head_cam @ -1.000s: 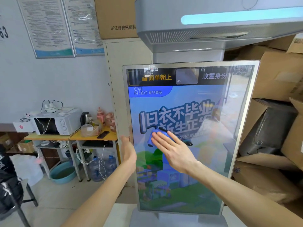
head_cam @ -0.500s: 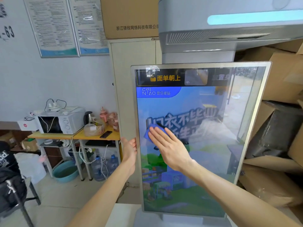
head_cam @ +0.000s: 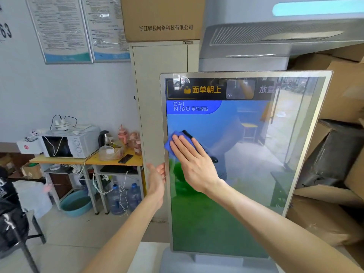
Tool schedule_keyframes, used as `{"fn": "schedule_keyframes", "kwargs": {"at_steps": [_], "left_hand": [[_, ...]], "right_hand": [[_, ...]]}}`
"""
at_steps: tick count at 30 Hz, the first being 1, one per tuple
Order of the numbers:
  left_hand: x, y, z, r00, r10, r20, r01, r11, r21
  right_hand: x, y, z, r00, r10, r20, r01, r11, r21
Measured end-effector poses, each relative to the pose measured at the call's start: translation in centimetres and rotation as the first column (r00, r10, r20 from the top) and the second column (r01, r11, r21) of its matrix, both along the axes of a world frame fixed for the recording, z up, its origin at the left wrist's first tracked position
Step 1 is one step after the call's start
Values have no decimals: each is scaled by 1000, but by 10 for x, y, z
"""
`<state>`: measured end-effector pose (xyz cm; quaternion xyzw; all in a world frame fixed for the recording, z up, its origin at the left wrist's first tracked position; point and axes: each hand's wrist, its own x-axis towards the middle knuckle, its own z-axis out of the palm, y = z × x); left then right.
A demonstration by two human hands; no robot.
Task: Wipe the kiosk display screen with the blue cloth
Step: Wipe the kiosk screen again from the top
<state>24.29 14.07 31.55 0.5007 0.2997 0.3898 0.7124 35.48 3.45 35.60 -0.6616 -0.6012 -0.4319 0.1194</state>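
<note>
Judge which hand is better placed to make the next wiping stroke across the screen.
Right. The right hand presses the blue cloth flat on the kiosk screen near its left edge; the left hand sits at that edge, without cloth.

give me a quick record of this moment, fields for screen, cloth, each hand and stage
screen: tall silver-framed kiosk display screen, upright, lit
cloth: blue wiping cloth, flat on the screen by its left edge
right: right hand, fingers straight, presses the cloth to the screen
left: left hand, open, rests against the screen's left edge
stage: wiping in progress
</note>
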Motion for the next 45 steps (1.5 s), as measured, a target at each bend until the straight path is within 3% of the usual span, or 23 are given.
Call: {"fn": "schedule_keyframes", "kwargs": {"at_steps": [7, 16, 20, 30, 32, 39, 45], "left_hand": [[-6, -1, -2, 999, -40, -3, 40, 999, 14], [-3, -3, -18, 1000, -21, 3, 21, 998, 58], [-3, -3, -39, 1000, -18, -10, 18, 999, 48], [-5, -9, -66, 999, -30, -43, 31, 999, 30], [-6, -9, -73, 999, -32, -30, 33, 999, 30], [-5, -14, -89, 999, -2, -51, 3, 1000, 21], [-5, -14, -97, 999, 24, -41, -23, 999, 23]], "right_hand": [[4, -14, -74, 980, 98, 172, -39, 949, -314], [3, 6, -36, 1000, 6, 5, -6, 1000, 2], [6, 5, -64, 998, 31, 53, -29, 999, -39], [7, -23, -164, 991, 33, 130, 13, 941, -338], [5, -23, -159, 994, 35, 107, 1, 948, -318], [-1, 1, -109, 998, 25, -54, -26, 999, -19], [4, 2, -138, 998, 58, 26, -56, 996, -71]]}}
